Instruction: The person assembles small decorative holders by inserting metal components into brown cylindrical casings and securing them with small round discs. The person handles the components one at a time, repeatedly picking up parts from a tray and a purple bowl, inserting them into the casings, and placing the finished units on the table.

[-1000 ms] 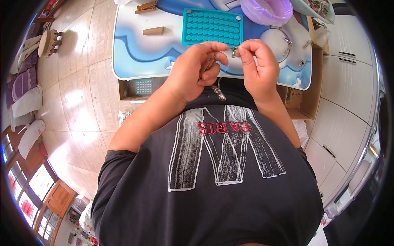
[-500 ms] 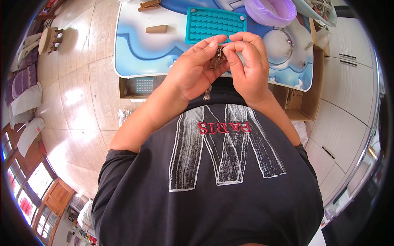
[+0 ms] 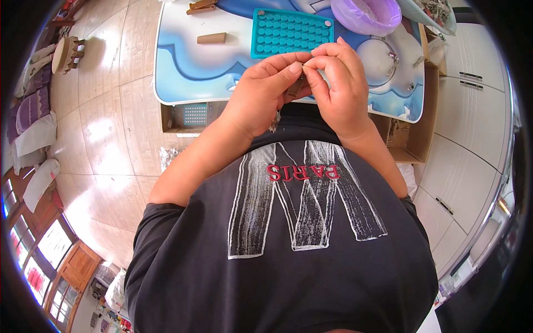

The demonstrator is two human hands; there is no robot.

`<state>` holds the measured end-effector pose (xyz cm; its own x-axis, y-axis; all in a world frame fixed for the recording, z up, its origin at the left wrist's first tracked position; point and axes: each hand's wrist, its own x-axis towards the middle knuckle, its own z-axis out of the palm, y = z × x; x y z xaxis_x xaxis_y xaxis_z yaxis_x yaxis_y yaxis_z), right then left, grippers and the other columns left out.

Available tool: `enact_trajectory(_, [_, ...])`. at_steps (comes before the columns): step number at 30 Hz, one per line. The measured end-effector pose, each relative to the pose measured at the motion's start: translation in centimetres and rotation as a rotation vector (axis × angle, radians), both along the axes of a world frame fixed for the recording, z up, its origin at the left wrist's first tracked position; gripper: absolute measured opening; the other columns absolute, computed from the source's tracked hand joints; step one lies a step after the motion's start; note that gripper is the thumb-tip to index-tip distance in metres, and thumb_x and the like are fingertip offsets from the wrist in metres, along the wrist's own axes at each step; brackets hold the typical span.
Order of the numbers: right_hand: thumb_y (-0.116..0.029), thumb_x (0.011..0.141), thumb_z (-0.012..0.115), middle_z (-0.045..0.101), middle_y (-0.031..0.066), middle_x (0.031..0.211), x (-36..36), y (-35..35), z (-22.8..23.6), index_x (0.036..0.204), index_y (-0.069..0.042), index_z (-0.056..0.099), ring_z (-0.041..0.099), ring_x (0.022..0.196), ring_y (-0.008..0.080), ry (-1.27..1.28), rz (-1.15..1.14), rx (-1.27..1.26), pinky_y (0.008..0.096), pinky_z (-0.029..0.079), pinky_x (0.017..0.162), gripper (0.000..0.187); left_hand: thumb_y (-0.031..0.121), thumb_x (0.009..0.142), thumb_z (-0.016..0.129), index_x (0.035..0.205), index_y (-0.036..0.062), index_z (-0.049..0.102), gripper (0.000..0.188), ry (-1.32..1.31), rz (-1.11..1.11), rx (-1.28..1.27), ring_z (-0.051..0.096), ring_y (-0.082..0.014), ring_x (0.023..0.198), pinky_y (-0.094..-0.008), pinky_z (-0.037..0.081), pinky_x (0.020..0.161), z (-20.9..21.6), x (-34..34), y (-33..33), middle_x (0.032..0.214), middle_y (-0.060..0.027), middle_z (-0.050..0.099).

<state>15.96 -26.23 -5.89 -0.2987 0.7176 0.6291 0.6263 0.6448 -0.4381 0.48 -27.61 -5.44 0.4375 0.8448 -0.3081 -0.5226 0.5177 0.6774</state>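
Observation:
My left hand [image 3: 260, 94] is closed round a small brown piece [image 3: 296, 87], much of it covered by the fingers; its exact kind is hard to make out. The thumb and fingertips of my right hand [image 3: 343, 91] pinch together at the upper end of that piece, touching the left fingertips. What the right fingertips grip, if anything apart from the piece, is too small to name. Below my left palm a short greyish bit [image 3: 274, 122] pokes out. Just beyond both hands lies a teal tray [image 3: 266, 54] with rows of round wells and small objects at two corners.
On the blue-and-white table [image 3: 183, 83] lie a tapered brown piece [image 3: 211, 38] and a brown clip-like object [image 3: 201, 6]. A purple bowl [image 3: 383, 25] and a clear bag [image 3: 436, 16] stand at the far right. Open cardboard boxes [image 3: 425, 127] sit below the table edge.
The brown piece has turned, and less of its metallic-looking side shows. My left hand has rolled over it, and a right finger has lifted slightly.

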Motion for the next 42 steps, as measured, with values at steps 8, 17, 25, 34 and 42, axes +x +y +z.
enact_trajectory(8, [-0.006, 0.073, 0.067, 0.058, 0.0085, 0.087, -0.3, -0.3, -0.5, 0.079, -0.004, 0.057, 0.057, 0.078, 0.0267, 0.124, 0.009, -0.141, 0.0367, 0.047, 0.071, 0.012, 0.014, 0.096, 0.043, 0.117, -0.0078, 0.048, 0.031, -0.02, 0.003, -0.037, 0.061, -0.019, 0.095, -0.0319, 0.049, 0.087, -0.2, 0.1, 0.1, 0.105, -0.0129, 0.06])
enact_trajectory(17, [-0.006, 0.074, 0.067, 0.058, 0.0066, 0.083, -0.3, -0.9, -0.4, 0.083, -0.006, 0.06, 0.056, 0.075, 0.0246, 0.098, 0.009, -0.053, 0.0346, 0.043, 0.066, 0.011, 0.013, 0.095, 0.045, 0.111, 0.0012, 0.052, 0.021, -0.039, 0.177, -0.043, 0.06, -0.016, 0.094, -0.0304, 0.047, 0.087, -0.9, 0.0, 0.4, 0.107, -0.0114, 0.06])
enact_trajectory(25, [-0.009, 0.071, 0.07, 0.06, 0.0055, 0.083, -0.7, -1.1, -0.1, 0.086, -0.005, 0.06, 0.057, 0.076, 0.0241, 0.061, 0.059, -0.091, 0.0352, 0.043, 0.067, 0.018, 0.013, 0.095, 0.045, 0.111, 0.0028, 0.051, 0.02, -0.022, 0.202, -0.024, 0.058, -0.016, 0.097, -0.0308, 0.046, 0.086, -0.7, -0.1, 0.4, 0.114, -0.011, 0.057])
enact_trajectory(34, [-0.009, 0.071, 0.071, 0.062, 0.0065, 0.068, -1.9, -2.9, -1.0, 0.091, -0.007, 0.049, 0.062, 0.058, 0.0218, 0.205, 0.061, -0.519, 0.0314, 0.046, 0.049, 0.03, 0.012, 0.094, 0.046, 0.112, 0.0013, 0.049, 0.021, -0.01, 0.267, -0.013, 0.054, -0.0225, 0.11, -0.0341, 0.045, 0.093, -0.4, 0.0, 0.5, 0.118, -0.0139, 0.054])
enact_trajectory(42, [-0.002, 0.076, 0.065, 0.064, 0.0102, 0.071, -1.3, -2.9, -0.6, 0.091, -0.005, 0.05, 0.066, 0.065, 0.0218, 0.31, 0.062, -0.604, 0.03, 0.05, 0.056, 0.022, 0.011, 0.095, 0.045, 0.113, 0.0012, 0.048, 0.021, 0.004, 0.273, 0.009, 0.054, -0.0235, 0.11, -0.0352, 0.045, 0.093, -0.6, -0.3, 0.5, 0.12, -0.0143, 0.053])
